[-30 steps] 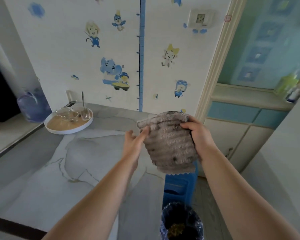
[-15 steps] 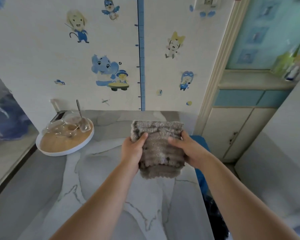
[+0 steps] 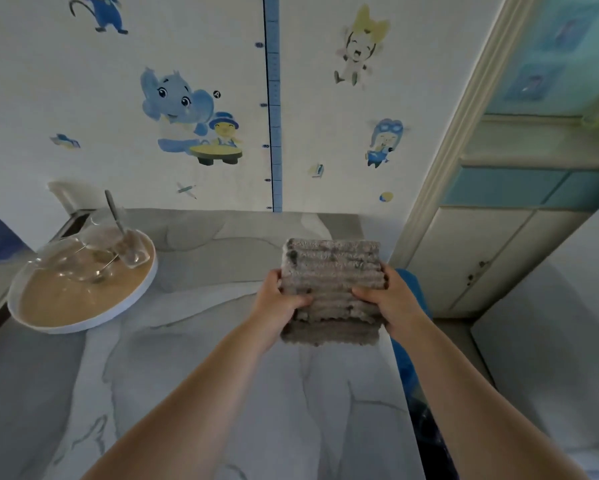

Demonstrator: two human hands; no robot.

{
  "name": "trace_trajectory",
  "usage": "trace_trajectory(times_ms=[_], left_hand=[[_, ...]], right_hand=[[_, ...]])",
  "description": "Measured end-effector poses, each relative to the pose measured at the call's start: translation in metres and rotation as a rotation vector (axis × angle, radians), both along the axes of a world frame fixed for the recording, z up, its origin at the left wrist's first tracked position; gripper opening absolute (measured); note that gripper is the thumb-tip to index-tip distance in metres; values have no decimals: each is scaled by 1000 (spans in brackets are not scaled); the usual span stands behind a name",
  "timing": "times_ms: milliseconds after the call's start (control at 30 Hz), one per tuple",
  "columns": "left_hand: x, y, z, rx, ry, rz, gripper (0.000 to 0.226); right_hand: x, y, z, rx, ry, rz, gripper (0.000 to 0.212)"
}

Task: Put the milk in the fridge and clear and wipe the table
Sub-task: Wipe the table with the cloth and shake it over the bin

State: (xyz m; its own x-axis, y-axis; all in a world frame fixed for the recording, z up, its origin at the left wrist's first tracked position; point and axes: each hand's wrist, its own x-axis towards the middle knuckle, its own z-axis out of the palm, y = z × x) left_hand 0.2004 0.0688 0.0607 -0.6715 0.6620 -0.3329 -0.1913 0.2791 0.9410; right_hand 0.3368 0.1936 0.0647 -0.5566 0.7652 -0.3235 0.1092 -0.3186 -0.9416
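A person holds a folded grey cloth with both hands over the marble-patterned table, toward its far right corner at about one o'clock from the camera. The left hand grips the cloth's left edge at nine o'clock and the right hand grips its right edge at three o'clock. Each thumb lies across the ribbed front and the fingers curl behind, out of sight. Whether the cloth's lower edge touches the table cannot be told.

The cloth looks soft, thick and light. It is limp enough to sag, so the two-edge hold keeps the fold flat. For wiping, one palm pressed on its middle would likely serve better. Dark specks mark its ribs.

At ten o'clock from the cloth, well apart from it, a round wooden tray with a white rim sits on the table. It carries a clear glass bowl and a clear glass cup with a spoon standing in it. The glass is fragile, and it is unclear whether any dregs remain. No milk or fridge is in view.
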Motion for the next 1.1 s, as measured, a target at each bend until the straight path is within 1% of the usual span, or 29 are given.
trace_trajectory(times_ms=[133, 233, 333, 433, 533, 633, 733, 833, 900, 1000, 1100], left_hand=[[-18, 37, -21, -31, 55, 20, 45], [-32, 60, -43, -78, 85, 43, 40], [-48, 87, -70, -128, 117, 37, 43], [-66, 115, -95, -151, 105, 11, 46], [-83, 139, -112, -160, 109, 2, 45], [-98, 159, -126, -196, 173, -11, 42], [-113, 178, -140, -263, 290, -61, 36], [-121, 191, -147, -389, 423, -114, 46], [-120, 195, -155, -461, 472, -115, 48], [-116, 194, -159, -480, 501, -94, 47], [-115, 192, -156, -468, 474, -63, 50]], right_hand=[[-21, 36, -28, -30, -5, 1, 65], [-35, 58, -51, -9, -72, 11, 68], [-49, 84, -74, 19, -139, 9, 69], [-68, 109, -93, 62, -210, 3, 67], [-87, 129, -106, 84, -272, -8, 59], [-106, 148, -111, 126, -330, -10, 55], [-124, 168, -125, 169, -370, -19, 57], [-131, 178, -135, 196, -408, -17, 58], [-135, 183, -147, 203, -447, -7, 58], [-137, 183, -157, 251, -458, -38, 58], [-138, 180, -157, 262, -458, -48, 63]])
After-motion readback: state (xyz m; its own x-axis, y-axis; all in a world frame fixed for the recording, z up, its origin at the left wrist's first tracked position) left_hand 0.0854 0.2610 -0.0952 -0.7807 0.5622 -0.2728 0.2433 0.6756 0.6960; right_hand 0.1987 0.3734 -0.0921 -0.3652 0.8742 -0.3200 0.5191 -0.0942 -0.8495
